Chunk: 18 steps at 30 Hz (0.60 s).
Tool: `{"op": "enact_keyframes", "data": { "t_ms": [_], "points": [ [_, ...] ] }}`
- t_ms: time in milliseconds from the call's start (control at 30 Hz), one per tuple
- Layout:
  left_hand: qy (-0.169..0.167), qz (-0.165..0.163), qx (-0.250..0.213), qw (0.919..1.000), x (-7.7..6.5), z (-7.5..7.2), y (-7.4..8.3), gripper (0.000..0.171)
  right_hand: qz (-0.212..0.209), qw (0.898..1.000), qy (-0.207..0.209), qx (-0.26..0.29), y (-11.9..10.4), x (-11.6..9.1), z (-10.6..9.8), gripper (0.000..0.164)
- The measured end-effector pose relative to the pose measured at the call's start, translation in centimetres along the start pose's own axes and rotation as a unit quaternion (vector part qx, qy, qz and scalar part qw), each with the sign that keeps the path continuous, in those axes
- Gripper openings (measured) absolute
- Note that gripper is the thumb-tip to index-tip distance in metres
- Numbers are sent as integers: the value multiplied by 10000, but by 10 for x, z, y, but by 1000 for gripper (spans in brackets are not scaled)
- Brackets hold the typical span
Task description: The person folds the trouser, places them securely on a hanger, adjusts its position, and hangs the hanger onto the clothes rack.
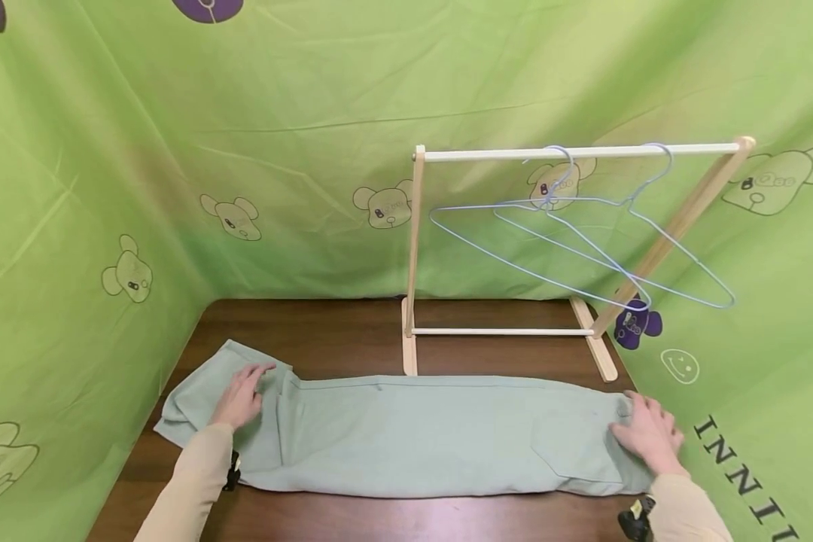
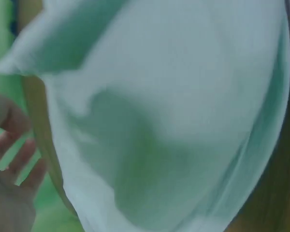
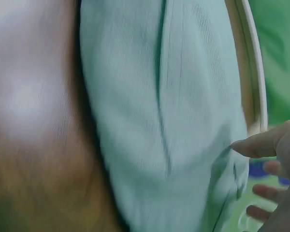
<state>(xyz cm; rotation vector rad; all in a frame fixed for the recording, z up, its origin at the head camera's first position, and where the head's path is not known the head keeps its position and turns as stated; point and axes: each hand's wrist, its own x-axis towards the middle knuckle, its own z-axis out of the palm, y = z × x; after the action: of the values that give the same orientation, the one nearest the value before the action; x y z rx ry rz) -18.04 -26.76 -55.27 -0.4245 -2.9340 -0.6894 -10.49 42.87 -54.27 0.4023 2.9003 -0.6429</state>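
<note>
1. Lengthwise, the garment (image 1: 447, 436) runs left to right across the tabletop (image 1: 312, 320), its long axis roughly in line with the bars of the rack (image 1: 488, 155) behind it.
2. Its left end is a slanted, folded part, one corner jutting back past the long far edge; the right end lies beside the green curtain (image 1: 752, 316).
3. A flat pocket (image 1: 572, 452) shows near the right end; whether it holds anything, I cannot tell. Two hangers (image 1: 549, 202) hang from the rack's top bar.
4. The garment stretches between the hands: the left hand (image 1: 242, 395) is over its left end, the right hand (image 1: 650, 433) at its right end, both with fingers loose and spread.
</note>
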Motion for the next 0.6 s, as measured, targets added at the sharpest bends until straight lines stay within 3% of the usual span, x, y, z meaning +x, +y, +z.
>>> {"op": "enact_keyframes", "data": {
  "t_ms": [33, 100, 233, 367, 500, 600],
  "points": [
    [-21, 62, 350, 9994, 3, 0, -3, 62, -220, 9997, 95, -86, -6, 4, 4, 77],
    [-388, 58, 756, 9964, 8, 0, -5, 76, -711, 9967, 230, -300, -18, 11, 12, 69],
    [-1430, -578, 820, 9846, 19, 1, -4, 88, -1332, 9891, 291, -559, -31, 23, 30, 61],
    [-1973, -1089, 1028, 9688, 25, 6, -5, 77, -1269, 9906, -161, -485, -35, 26, 40, 58],
    [-2095, -1438, 980, 9622, 25, 13, -9, 66, -1037, 9926, -535, -339, -36, 24, 40, 58],
    [-2025, -1778, 600, 9611, 21, 15, -13, 64, -899, 9932, -683, -286, -37, 24, 38, 59]
  ]
}}
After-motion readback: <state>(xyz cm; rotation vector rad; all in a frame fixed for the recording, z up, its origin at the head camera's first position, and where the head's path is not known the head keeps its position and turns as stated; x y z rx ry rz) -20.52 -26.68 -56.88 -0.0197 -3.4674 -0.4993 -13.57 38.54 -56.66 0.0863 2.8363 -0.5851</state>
